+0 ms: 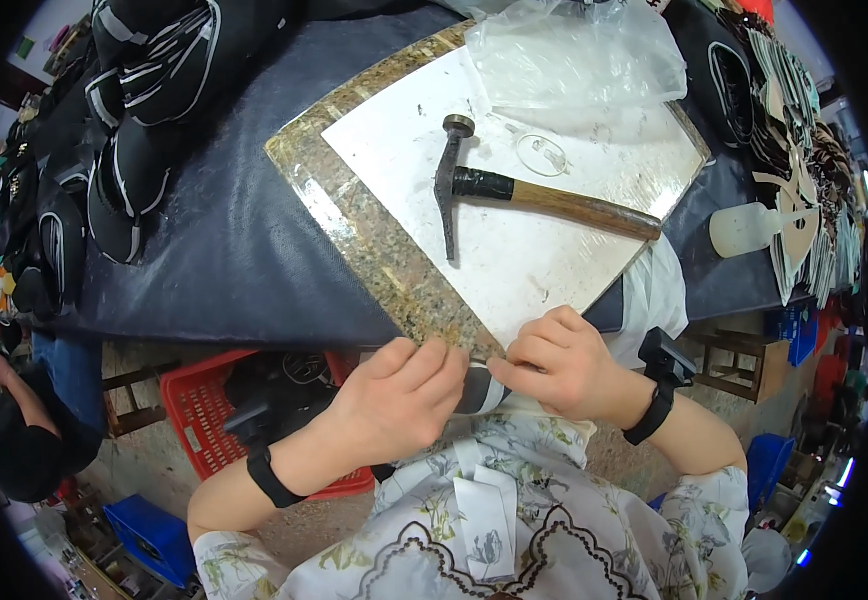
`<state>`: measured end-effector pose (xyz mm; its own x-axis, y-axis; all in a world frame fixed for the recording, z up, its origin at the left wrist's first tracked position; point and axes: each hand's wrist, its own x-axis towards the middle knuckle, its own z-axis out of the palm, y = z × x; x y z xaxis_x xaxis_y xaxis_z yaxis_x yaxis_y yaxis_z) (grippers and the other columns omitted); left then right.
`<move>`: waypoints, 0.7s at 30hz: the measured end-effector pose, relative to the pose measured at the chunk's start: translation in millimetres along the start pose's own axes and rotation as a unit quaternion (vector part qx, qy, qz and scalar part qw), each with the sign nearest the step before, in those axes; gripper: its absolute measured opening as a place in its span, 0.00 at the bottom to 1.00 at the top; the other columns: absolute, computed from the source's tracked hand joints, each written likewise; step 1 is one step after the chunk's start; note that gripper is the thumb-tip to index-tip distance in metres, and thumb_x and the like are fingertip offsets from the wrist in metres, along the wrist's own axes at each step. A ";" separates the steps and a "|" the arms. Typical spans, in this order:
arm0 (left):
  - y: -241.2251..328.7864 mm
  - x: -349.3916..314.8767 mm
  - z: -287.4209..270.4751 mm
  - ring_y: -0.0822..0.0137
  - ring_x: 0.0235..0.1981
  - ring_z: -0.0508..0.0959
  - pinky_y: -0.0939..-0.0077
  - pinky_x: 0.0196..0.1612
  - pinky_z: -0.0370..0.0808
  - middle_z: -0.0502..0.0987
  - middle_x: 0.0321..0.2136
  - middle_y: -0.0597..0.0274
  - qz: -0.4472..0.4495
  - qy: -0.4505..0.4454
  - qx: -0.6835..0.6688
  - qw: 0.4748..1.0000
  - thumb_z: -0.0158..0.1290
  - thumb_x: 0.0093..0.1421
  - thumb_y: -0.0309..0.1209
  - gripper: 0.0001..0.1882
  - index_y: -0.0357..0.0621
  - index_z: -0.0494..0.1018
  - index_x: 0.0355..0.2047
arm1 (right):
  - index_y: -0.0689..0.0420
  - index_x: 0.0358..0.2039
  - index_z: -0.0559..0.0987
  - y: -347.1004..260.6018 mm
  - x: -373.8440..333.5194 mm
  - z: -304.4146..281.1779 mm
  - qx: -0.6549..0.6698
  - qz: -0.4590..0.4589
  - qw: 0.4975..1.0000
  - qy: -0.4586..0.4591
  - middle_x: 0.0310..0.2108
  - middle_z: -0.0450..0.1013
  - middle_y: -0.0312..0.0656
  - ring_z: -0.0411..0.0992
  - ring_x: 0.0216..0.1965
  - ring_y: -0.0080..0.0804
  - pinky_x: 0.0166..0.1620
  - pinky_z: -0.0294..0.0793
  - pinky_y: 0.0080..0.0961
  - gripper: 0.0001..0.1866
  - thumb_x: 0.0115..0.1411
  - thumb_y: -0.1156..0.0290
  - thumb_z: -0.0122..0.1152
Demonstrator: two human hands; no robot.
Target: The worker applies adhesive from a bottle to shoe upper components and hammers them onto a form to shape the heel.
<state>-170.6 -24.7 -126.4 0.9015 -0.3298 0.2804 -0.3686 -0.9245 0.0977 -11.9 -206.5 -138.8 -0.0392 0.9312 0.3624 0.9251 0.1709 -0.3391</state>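
Observation:
Close to my body, at the near corner of the stone slab, both hands pinch a small black piece with pale edging (pixel 481 388). It resembles the shoe uppers on the table, though most of it is hidden. My left hand (pixel 402 395) has its fingers curled closed at the piece's left side. On the other side, my right hand (pixel 569 368) grips it between thumb and bent fingers. Beyond the hands, a hammer (pixel 574 208) with a wooden handle and dark head lies on a white sheet (pixel 384 140) over the speckled stone slab (pixel 329 205).
Black shoe uppers (pixel 134 170) pile up at the left. A clear plastic bag (pixel 574 60) covers the slab's far side. At right stand a white bottle (pixel 744 230) and stacked cut pieces (pixel 799 150). A red crate (pixel 204 415) sits below; another person (pixel 29 430) is at far left.

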 end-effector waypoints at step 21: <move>18.7 -10.0 6.7 0.60 0.38 0.73 0.70 0.40 0.73 0.72 0.36 0.56 -0.065 0.041 -0.112 0.991 0.52 0.44 0.25 0.23 0.30 0.72 0.44 | 0.52 0.32 0.78 2.2 -1.6 -0.6 0.098 0.042 0.994 -0.039 0.31 0.69 0.30 0.69 0.38 0.28 0.41 0.62 0.25 0.11 0.45 0.74 0.57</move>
<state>-185.0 -40.0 -133.7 0.9263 -0.1864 0.3276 -0.3008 -0.8893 0.3446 -9.6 -207.8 -139.6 -0.0011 0.9657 0.2595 0.8358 0.1433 -0.5299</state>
